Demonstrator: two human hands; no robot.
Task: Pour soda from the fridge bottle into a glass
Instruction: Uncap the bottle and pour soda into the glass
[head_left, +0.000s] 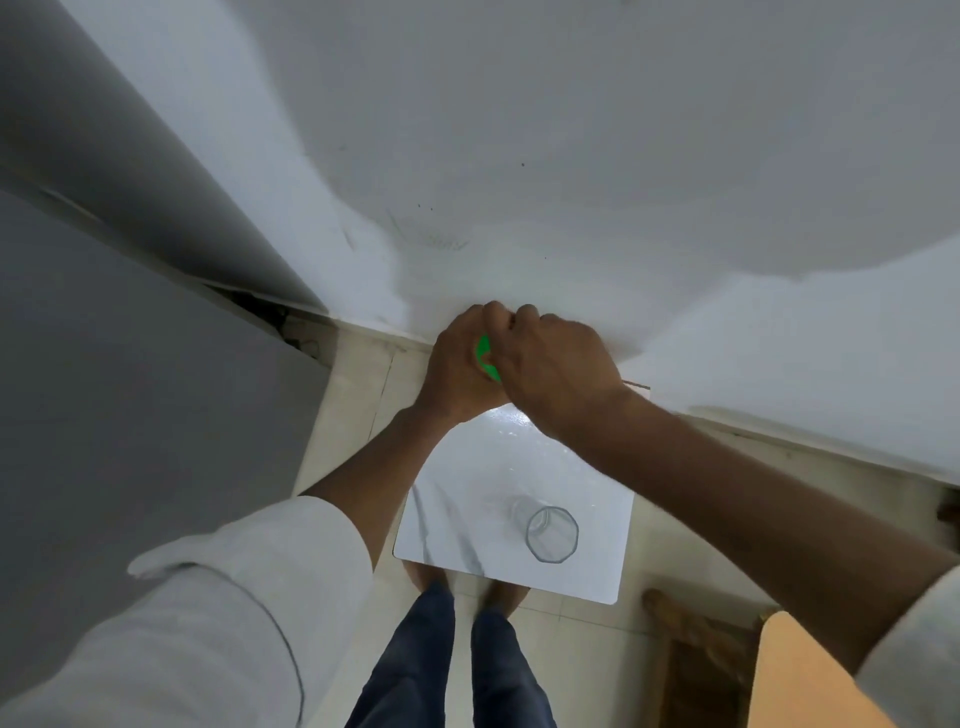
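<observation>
Both hands are bunched together up over the far end of the table, pretty much on top of each other. Left hand (457, 369) is wrapped around the bottle (485, 358), and all you really get of that bottle is a sliver of bright green peeking out between the two hands, the rest is hidden. Right hand (556, 364) is curled over the top of it, fingers folded down around the top end, knuckles facing the camera. Can't tell whether the cap is on or off, the fingers cover it completely.

Glass (550, 532) is empty and clear, standing upright on the table (452, 525), nearer the person's edge and toward the right side, well apart from the hands. Tabletop is white and glossy with faint grey streaks and a bright glare patch just under the right wrist.

Head view is looking steeply down, so you also see the person's jeans (457, 665) and bare feet just beside the near edge of the table, on pale floor tiles. White sleeves are rolled up on both arms. Grey fridge (130, 364) fills the left side, white wall (571, 156) up top, and a tan wooden surface (800, 680) sits in the bottom right corner
</observation>
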